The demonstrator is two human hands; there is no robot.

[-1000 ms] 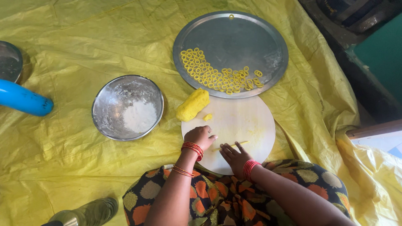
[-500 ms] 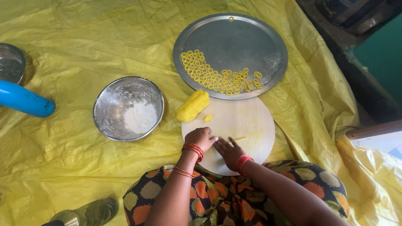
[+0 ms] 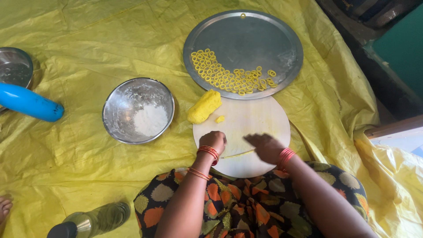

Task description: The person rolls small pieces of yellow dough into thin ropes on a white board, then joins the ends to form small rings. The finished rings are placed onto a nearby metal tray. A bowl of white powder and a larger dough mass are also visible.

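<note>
A round pale board (image 3: 251, 119) lies on the yellow sheet in front of my lap. My left hand (image 3: 213, 141) rests curled on its near left edge, at one end of a thin yellow dough strand (image 3: 238, 154). My right hand (image 3: 265, 146) lies flat, fingers spread, over the strand's right end, blurred by motion. A yellow dough log (image 3: 204, 106) sits at the board's far left edge with a small dough bit (image 3: 220, 119) beside it. Beyond the board, a large steel plate (image 3: 264, 35) holds several small yellow dough rings (image 3: 224, 75).
A steel bowl (image 3: 119, 110) with white flour stands left of the board. A blue cylinder (image 3: 28, 102) and another steel bowl (image 3: 14, 67) lie at far left. A bottle (image 3: 94, 220) lies near my knee. The yellow sheet (image 3: 88, 39) covers the floor; a bare foot (image 3: 4, 206) shows at the left edge.
My right hand has slid to the right over the board, and the dough strand under it has become longer and thinner. My left hand has stayed in place.
</note>
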